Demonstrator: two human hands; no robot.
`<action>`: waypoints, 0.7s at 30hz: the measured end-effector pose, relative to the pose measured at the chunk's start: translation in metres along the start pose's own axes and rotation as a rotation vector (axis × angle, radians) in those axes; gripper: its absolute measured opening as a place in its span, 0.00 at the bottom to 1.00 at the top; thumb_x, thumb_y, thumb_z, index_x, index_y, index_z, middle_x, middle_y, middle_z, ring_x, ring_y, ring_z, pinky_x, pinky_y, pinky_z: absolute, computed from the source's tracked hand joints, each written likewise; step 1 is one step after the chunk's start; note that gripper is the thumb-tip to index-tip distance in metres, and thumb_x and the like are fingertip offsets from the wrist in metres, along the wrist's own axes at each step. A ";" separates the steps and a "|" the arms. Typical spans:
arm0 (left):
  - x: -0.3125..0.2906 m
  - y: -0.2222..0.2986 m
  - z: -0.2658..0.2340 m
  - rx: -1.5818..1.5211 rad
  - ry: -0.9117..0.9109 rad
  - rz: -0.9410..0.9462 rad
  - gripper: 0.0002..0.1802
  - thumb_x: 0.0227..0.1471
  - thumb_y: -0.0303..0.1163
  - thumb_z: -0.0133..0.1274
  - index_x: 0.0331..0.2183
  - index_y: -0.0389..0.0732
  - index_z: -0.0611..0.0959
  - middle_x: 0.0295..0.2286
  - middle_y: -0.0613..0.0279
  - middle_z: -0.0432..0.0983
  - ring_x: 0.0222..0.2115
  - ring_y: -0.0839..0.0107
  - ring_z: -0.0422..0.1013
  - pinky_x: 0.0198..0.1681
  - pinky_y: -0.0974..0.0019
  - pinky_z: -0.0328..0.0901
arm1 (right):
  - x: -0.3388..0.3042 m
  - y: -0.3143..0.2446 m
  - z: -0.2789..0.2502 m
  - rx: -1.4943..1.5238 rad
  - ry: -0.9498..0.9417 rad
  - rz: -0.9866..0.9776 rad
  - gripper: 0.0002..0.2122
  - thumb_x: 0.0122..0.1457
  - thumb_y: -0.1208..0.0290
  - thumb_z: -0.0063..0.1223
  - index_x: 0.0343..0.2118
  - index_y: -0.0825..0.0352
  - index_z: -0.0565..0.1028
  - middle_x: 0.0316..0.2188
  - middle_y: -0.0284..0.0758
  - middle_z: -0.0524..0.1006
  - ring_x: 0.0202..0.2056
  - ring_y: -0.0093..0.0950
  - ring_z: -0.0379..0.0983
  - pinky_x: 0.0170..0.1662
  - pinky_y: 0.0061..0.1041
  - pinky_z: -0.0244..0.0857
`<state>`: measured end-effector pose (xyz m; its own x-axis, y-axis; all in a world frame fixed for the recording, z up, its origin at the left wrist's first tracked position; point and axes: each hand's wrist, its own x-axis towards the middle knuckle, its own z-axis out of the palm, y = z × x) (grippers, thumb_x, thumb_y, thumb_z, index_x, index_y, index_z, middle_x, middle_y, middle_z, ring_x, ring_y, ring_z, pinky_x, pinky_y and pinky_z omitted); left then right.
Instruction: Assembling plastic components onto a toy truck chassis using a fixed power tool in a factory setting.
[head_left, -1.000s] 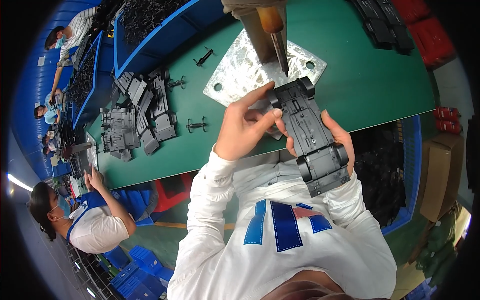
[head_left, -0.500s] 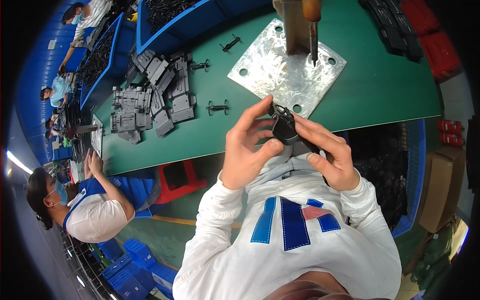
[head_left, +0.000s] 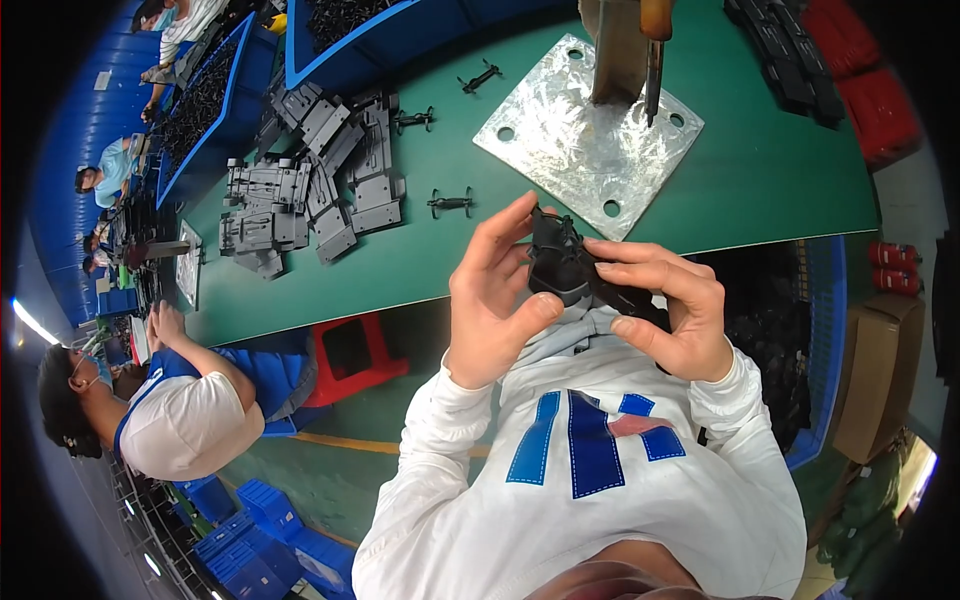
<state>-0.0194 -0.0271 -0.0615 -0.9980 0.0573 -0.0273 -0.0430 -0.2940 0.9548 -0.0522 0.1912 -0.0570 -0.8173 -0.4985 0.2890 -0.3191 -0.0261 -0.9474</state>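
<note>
Between my hands, just off the table's near edge, is a black moulded plastic part point(head_left: 558, 262) with a hollow end and a thin frame-like piece at its far end. My left hand point(head_left: 492, 300) grips its left side, with the index finger at the far end and the thumb by the near rim. On the other side, my right hand point(head_left: 672, 308) closes round the part's right end with fingers above and thumb below. My fingers cover some of the part. Beyond it lies a shiny square metal plate point(head_left: 540, 125) with corner holes.
Above the plate hangs a pointed tool point(head_left: 653, 85) beside a metal post point(head_left: 615, 60). Small black axle-like pieces point(head_left: 450, 201) and piled dark grey chassis parts point(head_left: 268, 190) lie on the green table point(head_left: 330, 300). Blue bins point(head_left: 400, 50) stand behind. At left, a co-worker point(head_left: 190, 420) sits near a red stool point(head_left: 360, 360).
The black part has turned in my hands, so more of its hollow inside and far end shows. My right fingers have shifted along it. The whole view has moved slightly.
</note>
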 end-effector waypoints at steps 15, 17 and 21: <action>-0.015 -0.024 -0.010 -0.106 0.009 -0.079 0.43 0.56 0.26 0.57 0.65 0.38 0.51 0.55 0.54 0.65 0.54 0.67 0.65 0.55 0.62 0.65 | 0.030 0.003 0.044 -0.360 0.090 -0.201 0.33 0.41 0.77 0.70 0.55 0.68 0.71 0.58 0.49 0.68 0.52 0.44 0.74 0.51 0.34 0.71; -0.013 -0.026 -0.012 -0.174 0.073 -0.131 0.26 0.61 0.27 0.50 0.58 0.36 0.62 0.50 0.59 0.69 0.48 0.72 0.69 0.47 0.66 0.70 | 0.033 0.010 0.050 -0.390 0.069 -0.203 0.34 0.40 0.75 0.71 0.55 0.68 0.71 0.58 0.48 0.68 0.52 0.46 0.73 0.51 0.36 0.71; -0.006 -0.013 -0.019 -0.233 0.228 -0.164 0.22 0.64 0.30 0.47 0.57 0.37 0.65 0.48 0.57 0.71 0.46 0.73 0.71 0.43 0.69 0.71 | 0.047 0.009 0.053 -0.278 0.049 -0.202 0.36 0.39 0.75 0.73 0.56 0.68 0.70 0.59 0.50 0.67 0.53 0.47 0.72 0.52 0.37 0.70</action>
<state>-0.0142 -0.0418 -0.0795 -0.9606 -0.0844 -0.2649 -0.1869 -0.5092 0.8401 -0.0678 0.1219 -0.0597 -0.7439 -0.4652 0.4797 -0.5901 0.1203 -0.7983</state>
